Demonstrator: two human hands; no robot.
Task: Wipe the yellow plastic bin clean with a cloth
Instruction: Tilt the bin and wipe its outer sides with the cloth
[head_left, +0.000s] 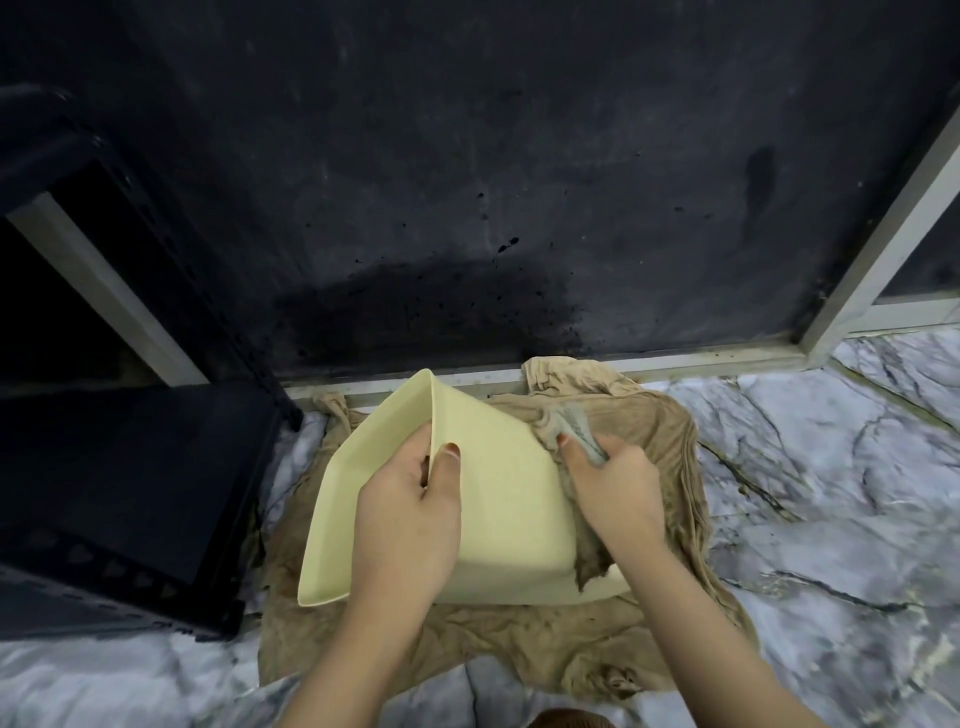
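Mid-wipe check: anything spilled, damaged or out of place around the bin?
The dark wall just above the floor shows a darker patch with scattered splatter specks, like splashed water or dirt. The pale yellow plastic bin looks undamaged, tipped on its side on a stained tan cloth spread on the marble-patterned floor.

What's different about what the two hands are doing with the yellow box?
The left hand grips the rim of the pale yellow plastic bin, with the thumb on the outside wall; the right hand clutches a bunched grey-brown cloth. The left hand touches the plastic itself; the right hand has the cloth between it and the bin's outer wall. Both are curled around something, and both work on the same tipped bin.
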